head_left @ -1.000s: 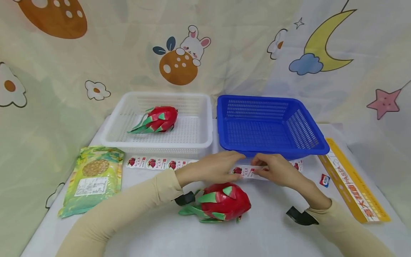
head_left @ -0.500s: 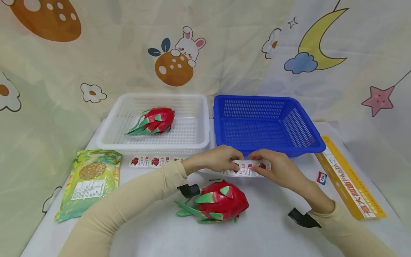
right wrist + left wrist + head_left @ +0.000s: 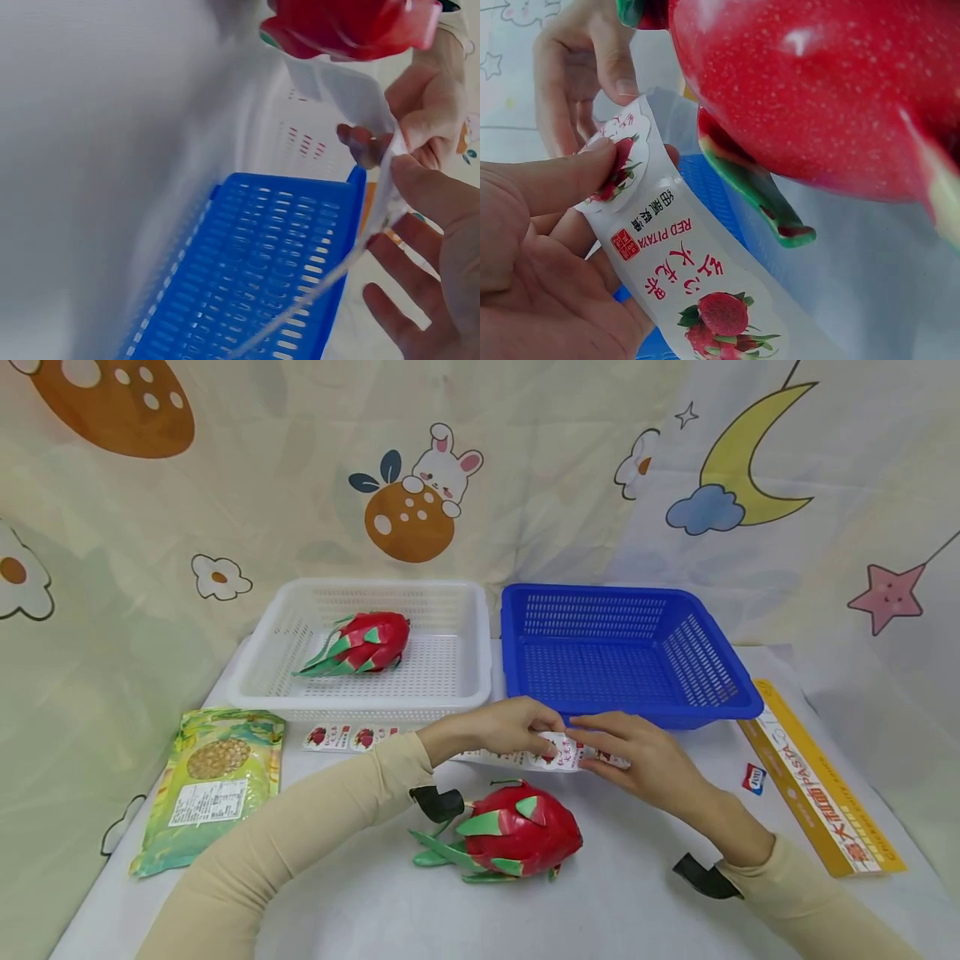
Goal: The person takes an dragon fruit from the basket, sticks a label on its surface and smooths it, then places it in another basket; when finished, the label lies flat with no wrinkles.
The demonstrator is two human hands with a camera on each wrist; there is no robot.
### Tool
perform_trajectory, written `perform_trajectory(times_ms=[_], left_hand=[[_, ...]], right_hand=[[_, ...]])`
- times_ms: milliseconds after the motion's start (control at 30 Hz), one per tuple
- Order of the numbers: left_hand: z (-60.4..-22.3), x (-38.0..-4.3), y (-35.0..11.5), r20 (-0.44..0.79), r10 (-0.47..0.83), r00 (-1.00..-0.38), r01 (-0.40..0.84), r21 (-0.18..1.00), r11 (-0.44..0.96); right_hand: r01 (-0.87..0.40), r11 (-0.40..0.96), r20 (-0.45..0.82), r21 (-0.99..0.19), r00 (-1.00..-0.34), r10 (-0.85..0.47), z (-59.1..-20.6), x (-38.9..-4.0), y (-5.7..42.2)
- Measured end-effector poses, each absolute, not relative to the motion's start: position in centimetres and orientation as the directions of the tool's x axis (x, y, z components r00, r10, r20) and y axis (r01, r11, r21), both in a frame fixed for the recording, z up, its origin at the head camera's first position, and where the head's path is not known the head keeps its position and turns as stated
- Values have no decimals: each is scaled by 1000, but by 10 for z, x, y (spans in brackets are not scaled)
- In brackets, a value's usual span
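My left hand (image 3: 498,727) pinches a white strip of stickers printed with dragon fruit (image 3: 557,758), just in front of the blue basket. Its thumb presses on one sticker in the left wrist view, with fingers behind the backing; that sticker's edge stands out past the strip (image 3: 697,259). Close beside it, my right hand (image 3: 648,760) holds the strip between thumb and forefinger, its other fingers spread in the right wrist view. Nearer to me, a red dragon fruit (image 3: 528,835) with green scales lies on the white cloth, its stem end left.
A white basket (image 3: 360,700) at the back holds another dragon fruit (image 3: 382,639). Right of it stands a blue basket (image 3: 630,710). A green and yellow bag (image 3: 225,760) lies at left; a long yellow pasta box (image 3: 825,785) and a small packet (image 3: 754,779) lie at right.
Both hands have drawn together at the strip, and the left fingers have curled to pinch it. The strip has been pulled rightward and its right part lifted. The fruits stay put.
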State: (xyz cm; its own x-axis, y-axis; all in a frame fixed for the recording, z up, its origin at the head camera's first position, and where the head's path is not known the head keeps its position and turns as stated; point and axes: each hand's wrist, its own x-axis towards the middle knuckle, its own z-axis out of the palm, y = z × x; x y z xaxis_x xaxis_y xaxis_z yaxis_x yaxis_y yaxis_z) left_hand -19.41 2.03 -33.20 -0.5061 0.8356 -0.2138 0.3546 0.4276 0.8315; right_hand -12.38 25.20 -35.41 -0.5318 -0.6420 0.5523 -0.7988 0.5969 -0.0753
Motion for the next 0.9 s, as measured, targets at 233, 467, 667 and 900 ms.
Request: perform_trajectory(times_ms=[233, 467, 667, 900], left_hand=[[-335, -196, 19, -237, 819, -523, 231, 885, 403], [-336, -195, 18, -248, 818, -519, 206, 893, 401], [-336, -194, 18, -258, 813, -521, 186, 896, 404], [-340, -194, 16, -264, 837, -480, 208, 893, 400]], right_hand=[[-779, 627, 621, -12, -497, -605, -361, -122, 252], [-802, 597, 701, -10, -431, -568, -362, -122, 246], [-809, 588, 684, -14, -437, -585, -362, -121, 244], [-809, 587, 600, -13, -476, -643, -363, -122, 245]])
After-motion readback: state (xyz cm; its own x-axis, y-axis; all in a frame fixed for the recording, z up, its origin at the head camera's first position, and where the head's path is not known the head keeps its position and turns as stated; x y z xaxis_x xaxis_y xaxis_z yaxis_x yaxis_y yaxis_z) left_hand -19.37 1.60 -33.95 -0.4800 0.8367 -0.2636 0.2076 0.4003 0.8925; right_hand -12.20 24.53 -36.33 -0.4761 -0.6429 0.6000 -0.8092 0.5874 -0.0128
